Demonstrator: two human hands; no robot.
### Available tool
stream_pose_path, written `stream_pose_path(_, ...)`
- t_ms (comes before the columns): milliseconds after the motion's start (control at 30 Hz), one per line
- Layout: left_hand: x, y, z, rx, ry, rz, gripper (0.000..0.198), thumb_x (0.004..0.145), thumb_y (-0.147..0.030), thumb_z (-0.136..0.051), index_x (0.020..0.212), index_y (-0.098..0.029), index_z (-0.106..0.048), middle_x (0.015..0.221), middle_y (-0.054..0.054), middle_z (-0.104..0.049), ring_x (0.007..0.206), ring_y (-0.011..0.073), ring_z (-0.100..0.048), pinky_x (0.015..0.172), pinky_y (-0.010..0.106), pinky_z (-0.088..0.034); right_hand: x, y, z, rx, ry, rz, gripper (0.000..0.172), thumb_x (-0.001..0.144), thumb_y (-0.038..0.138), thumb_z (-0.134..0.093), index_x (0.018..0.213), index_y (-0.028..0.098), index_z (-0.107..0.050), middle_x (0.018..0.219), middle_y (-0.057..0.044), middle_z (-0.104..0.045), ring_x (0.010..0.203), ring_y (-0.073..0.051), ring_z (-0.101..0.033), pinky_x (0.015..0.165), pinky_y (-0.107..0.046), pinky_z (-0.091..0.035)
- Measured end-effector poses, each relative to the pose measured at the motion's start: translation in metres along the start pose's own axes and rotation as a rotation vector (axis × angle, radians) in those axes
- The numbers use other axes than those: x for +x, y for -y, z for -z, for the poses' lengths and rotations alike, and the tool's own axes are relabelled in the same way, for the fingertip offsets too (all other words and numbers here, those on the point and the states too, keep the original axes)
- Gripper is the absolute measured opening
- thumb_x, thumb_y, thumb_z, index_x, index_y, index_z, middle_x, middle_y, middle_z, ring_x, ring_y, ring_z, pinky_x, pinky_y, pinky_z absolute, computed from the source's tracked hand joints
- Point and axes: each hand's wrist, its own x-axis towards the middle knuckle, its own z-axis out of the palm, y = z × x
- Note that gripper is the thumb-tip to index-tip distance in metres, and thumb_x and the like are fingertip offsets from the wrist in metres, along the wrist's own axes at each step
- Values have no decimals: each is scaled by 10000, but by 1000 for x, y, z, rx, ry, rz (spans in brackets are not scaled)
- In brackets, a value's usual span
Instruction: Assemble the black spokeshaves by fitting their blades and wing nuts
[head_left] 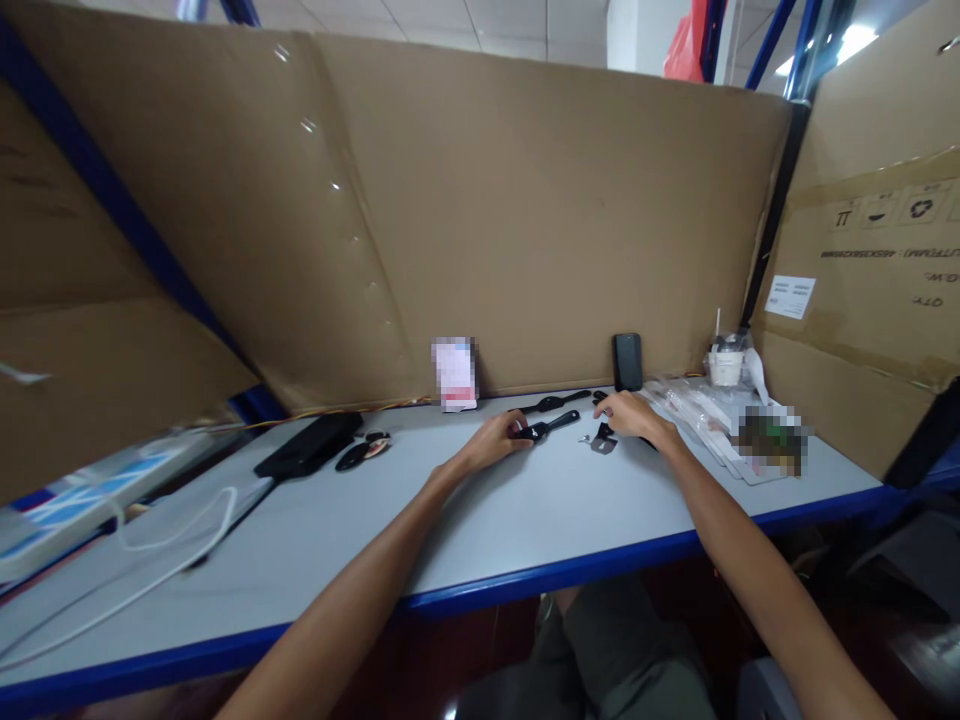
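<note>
My left hand is closed on one end of a black watch, whose strap points to the right, low over the table. Just behind it lies a second black watch with its strap laid out. My right hand reaches down to the table with its fingers bent together at a small black piece; what they hold, if anything, is too small to make out. Below those fingers lie a dark flat piece and a tiny light-coloured bit.
A phone-like card and a black phone-like object lean on the cardboard wall. Plastic packets and a lidded cup stand right. A black case, small dark round pieces and a white cable lie left.
</note>
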Motion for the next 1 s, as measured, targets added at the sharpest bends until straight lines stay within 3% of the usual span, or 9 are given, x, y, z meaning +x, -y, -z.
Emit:
stream_pose_path(300,-5,-17,0,21,18,-57,303,1014,-384,-683,1205,-150,-661,1163,81,-683,1004,229,-685,886,431,-595,2,6,-8,-23,65,-8,305,1018,360,-676,1274,195,-661,1301,-96,-664,1106,-250,-680,930,-447,-595)
stream_pose_path(500,-8,-33,-1,50,64,-104,296,1017,-398,-676,1179,-150,-676,1085,62,-698,945,215,-690,865,415,-593,2,9,-8,-22,-49,-55,311,1017,360,-679,1277,192,-659,1310,-101,-660,1132,-258,-673,951,-460,-585)
stream_pose_path(767,-9,-36,-2,99,31,-114,382,987,-461,-674,1230,-167,-682,1035,63,-692,930,223,-663,871,413,-542,4,11,-2,6,-171,-114,239,1028,379,-662,1157,183,-710,1205,-81,-718,1107,-241,-695,973,-456,-570)
stream_pose_path(1000,-10,-38,0,159,-9,-51,427,930,-525,-649,1178,-193,-748,953,66,-726,858,248,-671,755,340,-476,-3,-19,18,-52,-270,-339,270,1034,389,-650,1208,187,-695,1237,-93,-710,1141,-254,-686,991,-468,-561)
